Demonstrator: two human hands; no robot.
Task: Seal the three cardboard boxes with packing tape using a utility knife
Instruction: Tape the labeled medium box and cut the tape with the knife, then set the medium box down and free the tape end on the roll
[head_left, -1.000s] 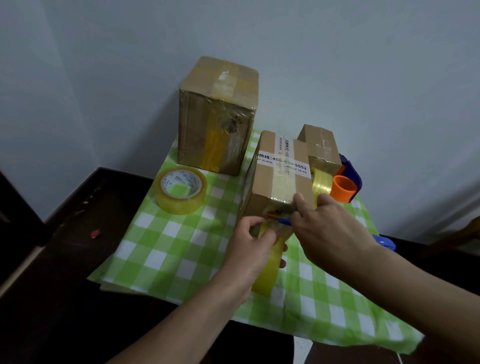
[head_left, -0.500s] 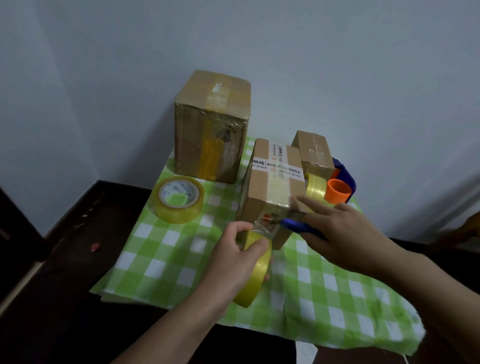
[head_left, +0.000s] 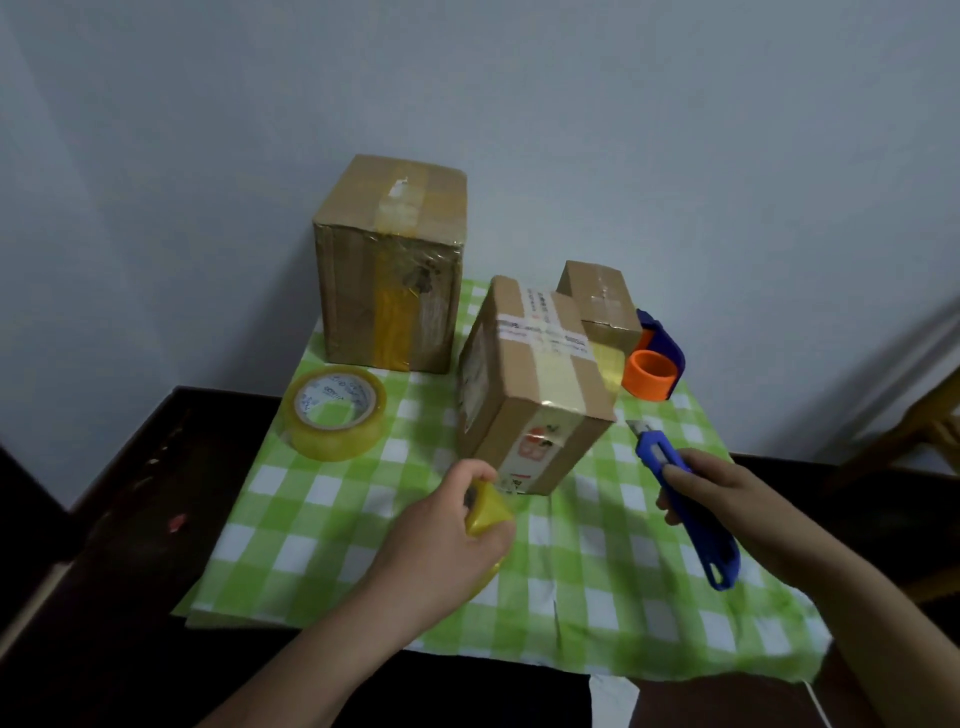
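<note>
Two bare forearms, no sleeves, grips (head_left: 457, 530) (head_left: 727, 499) ungloved.

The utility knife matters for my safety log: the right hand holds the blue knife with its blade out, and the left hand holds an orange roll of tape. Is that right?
Not quite. In the head view the left hand holds a yellow tape roll, not an orange one. The rest stands: the right hand holds the blue utility knife, blade out.

Matt brown cardboard is seen on the big box (head_left: 389, 270), banded with glossy yellowish tape. Glossy clear plastic forms the tape roll (head_left: 334, 413). The checked cloth (head_left: 322, 499) looks soft; the knife (head_left: 680, 499) is smooth blue plastic.
</note>
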